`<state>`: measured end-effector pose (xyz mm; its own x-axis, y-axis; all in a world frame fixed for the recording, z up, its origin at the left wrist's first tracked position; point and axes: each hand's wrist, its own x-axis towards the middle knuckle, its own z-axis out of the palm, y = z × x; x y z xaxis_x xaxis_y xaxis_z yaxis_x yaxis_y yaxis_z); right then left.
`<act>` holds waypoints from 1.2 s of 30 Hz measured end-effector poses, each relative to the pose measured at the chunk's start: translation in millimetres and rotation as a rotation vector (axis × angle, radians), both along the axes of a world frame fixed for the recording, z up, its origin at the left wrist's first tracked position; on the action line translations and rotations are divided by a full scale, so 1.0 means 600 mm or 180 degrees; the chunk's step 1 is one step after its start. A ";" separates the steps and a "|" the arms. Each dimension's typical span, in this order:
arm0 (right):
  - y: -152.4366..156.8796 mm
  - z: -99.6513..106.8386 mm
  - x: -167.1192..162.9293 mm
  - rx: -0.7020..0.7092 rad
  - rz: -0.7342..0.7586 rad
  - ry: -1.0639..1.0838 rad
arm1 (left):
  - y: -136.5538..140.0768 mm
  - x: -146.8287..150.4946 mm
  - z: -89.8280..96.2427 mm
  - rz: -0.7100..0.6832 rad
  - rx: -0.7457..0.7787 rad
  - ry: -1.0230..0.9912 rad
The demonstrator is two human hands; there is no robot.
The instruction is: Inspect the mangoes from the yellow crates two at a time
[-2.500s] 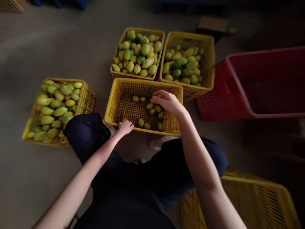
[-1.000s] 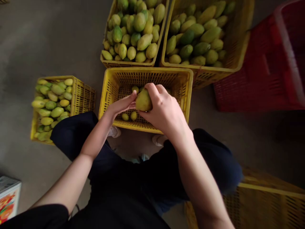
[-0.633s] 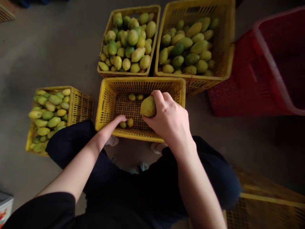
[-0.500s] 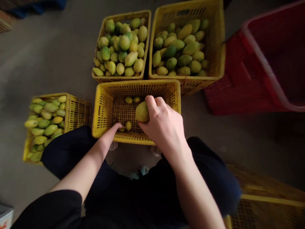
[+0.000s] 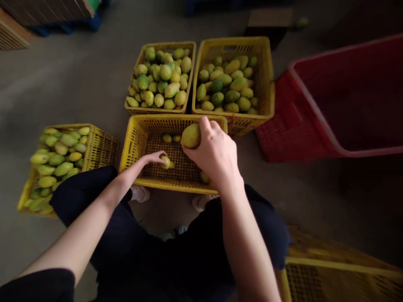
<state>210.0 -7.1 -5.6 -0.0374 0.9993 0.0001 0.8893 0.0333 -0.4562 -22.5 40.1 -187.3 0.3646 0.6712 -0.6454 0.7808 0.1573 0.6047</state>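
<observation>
My right hand (image 5: 217, 153) is closed around a large yellow-green lemon (image 5: 191, 136), raised above the yellow crate (image 5: 126, 147) in front of me. Down inside that crate, my left hand (image 5: 156, 157) has its thumb and fingers curled round a smaller lemon (image 5: 165, 162). Another lemon (image 5: 171, 165) shows just beside it. By the crate's far wall lie two small lemons (image 5: 167, 138), and one more lemon (image 5: 204, 177) is partly hidden below my right hand.
Two yellow crates of lemons (image 5: 165, 72) (image 5: 233, 79) stand beyond the front crate. Another full crate (image 5: 103, 144) sits left by my knee. A big red crate (image 5: 294, 113) is at the right. More yellow crating (image 5: 327, 264) lies lower right, and a cardboard box (image 5: 270, 19) is behind.
My left hand has risen slightly from the crate's near wall with a lemon now visible in its fingers. The right hand still holds its lemon. The whole view has shifted.
</observation>
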 end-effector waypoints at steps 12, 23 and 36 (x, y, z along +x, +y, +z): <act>-0.030 0.019 -0.052 0.0080 0.0239 0.1303 | -0.111 -0.045 0.304 0.0165 0.1831 -0.2024; -0.079 0.006 -0.114 -0.0838 0.0174 0.3590 | -0.141 -0.049 0.270 0.1978 0.0448 -0.3892; -0.052 -0.057 -0.135 -0.1783 -0.0167 0.3941 | -0.120 -0.020 0.238 0.3355 -0.1007 -0.4017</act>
<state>129.0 -38.2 -39.8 -0.2713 0.8766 -0.3974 -0.1152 -0.4395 -0.8908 -34.7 -32.2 -44.3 0.2304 0.8534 -0.4676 -0.6563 0.4910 0.5728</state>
